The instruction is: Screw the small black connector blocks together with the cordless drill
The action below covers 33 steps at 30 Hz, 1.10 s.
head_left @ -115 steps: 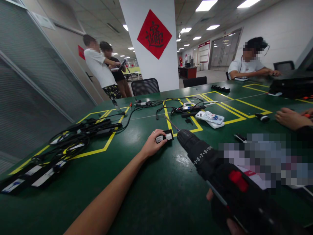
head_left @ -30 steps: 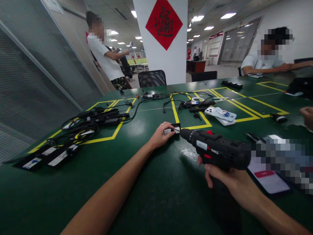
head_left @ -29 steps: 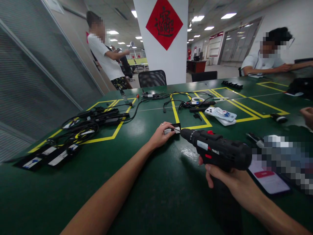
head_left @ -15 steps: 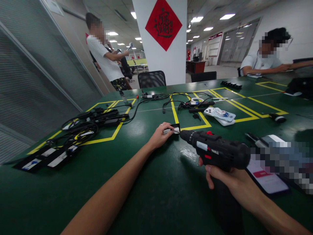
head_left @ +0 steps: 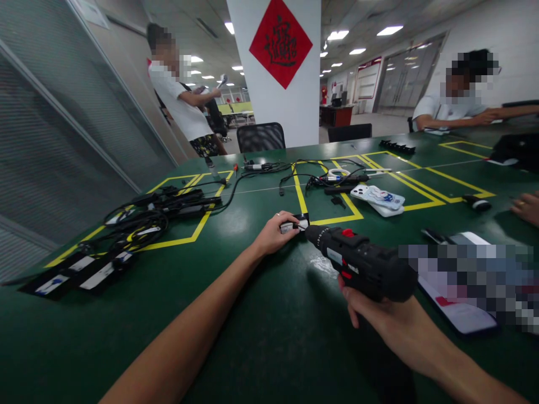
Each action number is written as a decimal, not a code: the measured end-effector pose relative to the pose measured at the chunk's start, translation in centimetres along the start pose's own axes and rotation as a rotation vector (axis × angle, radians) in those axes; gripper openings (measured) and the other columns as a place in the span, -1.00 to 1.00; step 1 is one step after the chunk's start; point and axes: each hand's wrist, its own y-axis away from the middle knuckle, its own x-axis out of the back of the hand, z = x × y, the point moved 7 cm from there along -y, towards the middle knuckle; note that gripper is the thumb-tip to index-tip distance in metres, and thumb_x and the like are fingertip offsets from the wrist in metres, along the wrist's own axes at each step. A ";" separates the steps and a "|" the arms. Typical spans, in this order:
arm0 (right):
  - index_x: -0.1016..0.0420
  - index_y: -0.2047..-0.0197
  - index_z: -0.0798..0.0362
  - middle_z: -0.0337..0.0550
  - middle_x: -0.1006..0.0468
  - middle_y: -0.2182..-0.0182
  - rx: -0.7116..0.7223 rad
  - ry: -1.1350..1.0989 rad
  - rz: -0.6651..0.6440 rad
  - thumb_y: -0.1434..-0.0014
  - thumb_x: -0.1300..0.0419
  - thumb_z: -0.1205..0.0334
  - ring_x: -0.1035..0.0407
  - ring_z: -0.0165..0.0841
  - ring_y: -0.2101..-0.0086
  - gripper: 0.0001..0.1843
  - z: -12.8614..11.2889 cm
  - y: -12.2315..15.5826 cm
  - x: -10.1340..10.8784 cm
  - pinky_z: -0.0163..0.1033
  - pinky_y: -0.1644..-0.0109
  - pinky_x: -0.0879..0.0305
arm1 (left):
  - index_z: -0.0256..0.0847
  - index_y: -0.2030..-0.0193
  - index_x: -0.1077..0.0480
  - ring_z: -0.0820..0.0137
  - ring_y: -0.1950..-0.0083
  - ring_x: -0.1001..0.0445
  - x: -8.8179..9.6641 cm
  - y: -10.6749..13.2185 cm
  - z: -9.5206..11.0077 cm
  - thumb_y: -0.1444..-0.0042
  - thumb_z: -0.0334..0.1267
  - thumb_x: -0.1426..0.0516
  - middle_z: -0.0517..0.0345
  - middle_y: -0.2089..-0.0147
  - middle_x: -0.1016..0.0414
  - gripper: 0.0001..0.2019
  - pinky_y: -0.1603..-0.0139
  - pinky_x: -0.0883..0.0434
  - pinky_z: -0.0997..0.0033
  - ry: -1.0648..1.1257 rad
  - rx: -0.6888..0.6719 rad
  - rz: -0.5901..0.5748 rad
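The left hand point(head_left: 273, 234) lies on the green table point(head_left: 261, 336), fingers curled shut on a small black part point(head_left: 295, 224) with a white label, pinning it just inside a yellow floor-tape corner. The right hand point(head_left: 381, 315) is wrapped tightly round the grip of a black cordless drill point(head_left: 361, 262) (red switch on top), whose bit meets the part's near side. Black cables point(head_left: 147, 216) lie well to the left, and a white-cased phone point(head_left: 378, 198) lies beyond.
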 end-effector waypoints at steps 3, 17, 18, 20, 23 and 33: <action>-0.31 0.55 0.01 -0.20 -0.44 0.42 -0.043 0.020 0.019 -0.17 -0.05 0.01 -0.33 -0.33 0.39 -0.65 -0.4 0.2 -0.3 -0.28 0.42 -0.22 | -0.17 0.08 -0.36 0.30 0.02 -0.36 0.0 0.1 -0.3 -0.04 -0.27 -0.14 0.07 0.06 -0.39 -0.73 -0.09 -0.30 0.22 0.004 0.035 -0.008; -0.46 0.39 -0.01 -0.25 -0.42 0.63 0.097 0.056 0.017 -0.05 -0.17 0.15 -0.31 -0.36 0.58 -0.88 -2.6 -1.6 -0.3 -0.24 0.51 -0.26 | -0.17 -0.11 -0.22 0.24 -0.09 -0.31 0.5 0.0 -1.5 0.01 -0.36 -0.10 0.04 -0.07 -0.32 -0.53 -0.16 -0.26 0.16 -0.017 0.098 0.014; -0.46 0.36 -0.01 -0.26 -0.42 0.63 0.103 0.045 0.010 -0.05 -0.17 0.17 -0.32 -0.36 0.58 -0.90 -2.6 -1.6 -0.3 -0.24 0.50 -0.27 | -0.17 -0.11 -0.22 0.25 -0.08 -0.31 0.5 0.0 -1.5 0.00 -0.36 -0.09 0.03 -0.06 -0.32 -0.53 -0.16 -0.26 0.16 -0.024 0.093 0.010; -0.45 0.28 0.00 -0.26 -0.46 0.58 0.107 0.007 -0.016 -0.05 -0.16 0.22 -0.37 -0.36 0.54 -0.87 -2.6 -1.6 -0.5 -0.23 0.45 -0.31 | -0.17 -0.11 -0.22 0.25 -0.07 -0.31 0.4 0.0 -1.4 -0.01 -0.36 -0.09 0.03 -0.05 -0.33 -0.53 -0.16 -0.26 0.17 -0.036 0.089 0.005; -0.41 0.15 0.03 -0.26 -0.49 0.49 0.113 -0.047 -0.058 -0.06 -0.15 0.28 -0.42 -0.36 0.45 -0.76 -2.4 -1.5 -0.6 -0.25 0.36 -0.34 | -0.18 -0.10 -0.22 0.25 -0.09 -0.30 0.3 0.0 -1.4 0.00 -0.38 -0.08 0.03 -0.05 -0.32 -0.54 -0.15 -0.26 0.19 -0.052 0.089 0.012; -0.41 0.05 -0.04 -0.29 -0.45 0.53 0.202 -0.079 -0.041 -0.07 -0.12 0.30 -0.36 -0.37 0.53 -0.66 -2.2 -2.6 -0.9 -0.22 0.39 -0.31 | -0.20 -0.10 -0.23 0.25 -0.10 -0.30 0.6 -0.4 -2.6 0.02 -0.36 -0.09 0.03 -0.04 -0.31 -0.53 -0.15 -0.26 0.19 -0.041 0.110 0.030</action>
